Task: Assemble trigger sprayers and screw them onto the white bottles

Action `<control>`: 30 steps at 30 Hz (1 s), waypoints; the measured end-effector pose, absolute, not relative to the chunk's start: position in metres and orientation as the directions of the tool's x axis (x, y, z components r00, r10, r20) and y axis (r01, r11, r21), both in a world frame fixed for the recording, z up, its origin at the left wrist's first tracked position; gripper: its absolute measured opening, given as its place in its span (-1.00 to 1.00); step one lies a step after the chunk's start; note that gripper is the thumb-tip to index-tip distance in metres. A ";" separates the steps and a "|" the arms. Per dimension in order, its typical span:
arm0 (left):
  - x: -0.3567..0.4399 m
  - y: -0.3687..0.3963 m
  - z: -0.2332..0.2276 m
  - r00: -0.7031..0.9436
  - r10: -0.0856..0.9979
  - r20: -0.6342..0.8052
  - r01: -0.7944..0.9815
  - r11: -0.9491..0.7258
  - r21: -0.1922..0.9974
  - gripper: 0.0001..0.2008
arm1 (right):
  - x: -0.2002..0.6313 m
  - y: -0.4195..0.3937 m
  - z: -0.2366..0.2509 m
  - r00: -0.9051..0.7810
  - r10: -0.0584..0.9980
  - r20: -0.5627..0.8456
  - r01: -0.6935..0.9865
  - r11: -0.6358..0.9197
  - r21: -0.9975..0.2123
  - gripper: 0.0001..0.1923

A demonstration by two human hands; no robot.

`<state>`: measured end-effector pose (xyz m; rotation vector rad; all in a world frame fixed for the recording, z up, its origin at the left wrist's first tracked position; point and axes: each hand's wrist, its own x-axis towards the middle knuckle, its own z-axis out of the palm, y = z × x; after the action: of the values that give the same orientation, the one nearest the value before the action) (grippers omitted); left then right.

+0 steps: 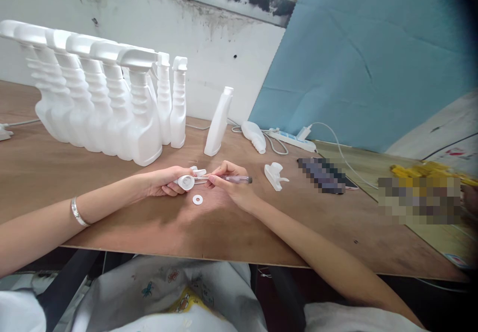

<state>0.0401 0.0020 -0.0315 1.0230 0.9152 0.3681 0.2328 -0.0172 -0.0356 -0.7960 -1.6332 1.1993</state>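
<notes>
We note a row of white spray bottles at upper left on the wooden table. At frame centre, the left hand is closed around a white trigger head. The right hand pinches a clear pen-like tool, long axis horizontal, tip pointing left into the head. A white washer lies just below, nearer the right hand.

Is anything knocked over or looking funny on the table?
Yes. One white bottle lies on its side near the power strip, while the capped bottles stand upright. A loose white ring sits below the hands.
</notes>
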 end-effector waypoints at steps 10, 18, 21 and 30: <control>0.042 -0.001 -0.035 0.528 0.714 -0.460 0.204 0.419 0.885 -0.86 | 0.233 -0.018 -0.040 -0.428 0.856 0.289 -0.061 0.292 -0.955 -0.82; 0.050 -0.013 -0.033 0.398 0.856 -0.330 0.197 0.271 0.942 -0.78 | 0.234 -0.009 -0.048 -0.429 0.893 0.132 -0.204 0.046 -0.978 -0.79; 0.049 -0.012 -0.037 0.383 0.874 -0.299 0.232 0.223 0.947 -0.77 | 0.233 -0.005 -0.054 -0.438 0.899 0.032 -0.245 -0.085 -0.966 -0.78; 0.050 -0.011 -0.039 0.365 0.895 -0.256 0.255 0.169 0.952 -0.74 | 0.230 -0.009 -0.055 -0.417 0.909 0.018 -0.240 -0.091 -0.967 -0.77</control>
<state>0.0501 -0.0110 -0.0386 1.3618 1.1486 0.6382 0.2305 -0.0091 -0.0547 -0.8060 -1.2893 1.6553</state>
